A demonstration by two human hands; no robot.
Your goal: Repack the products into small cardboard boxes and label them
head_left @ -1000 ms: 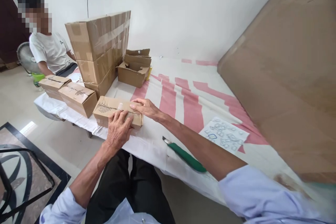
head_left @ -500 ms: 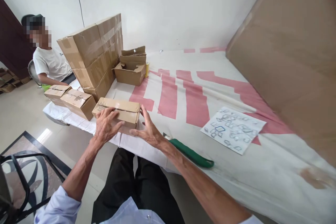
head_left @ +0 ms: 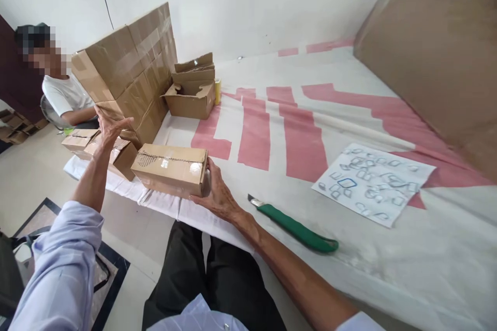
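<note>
A closed cardboard box [head_left: 171, 168] lies at the table's near edge, in front of my body. My right hand [head_left: 219, 194] grips its right end, thumb low on the near side and fingers at the end face. My left hand [head_left: 111, 126] is raised over two more closed boxes [head_left: 123, 158] on the left, its fingers spread beside the tall stack of taped boxes [head_left: 135, 62]; whether it touches the stack is unclear. A green-handled knife [head_left: 297, 227] lies right of my right hand.
An open box [head_left: 192, 98] stands behind, with a yellow item [head_left: 217, 91] beside it. A marked paper sheet [head_left: 375, 183] lies right. A large brown panel [head_left: 438, 51] rises at right. A seated person [head_left: 66, 95] is at far left.
My left hand has left the near box and moved left and up toward the stack, fingers spreading. My right hand stays on the box. The view has shifted slightly.
</note>
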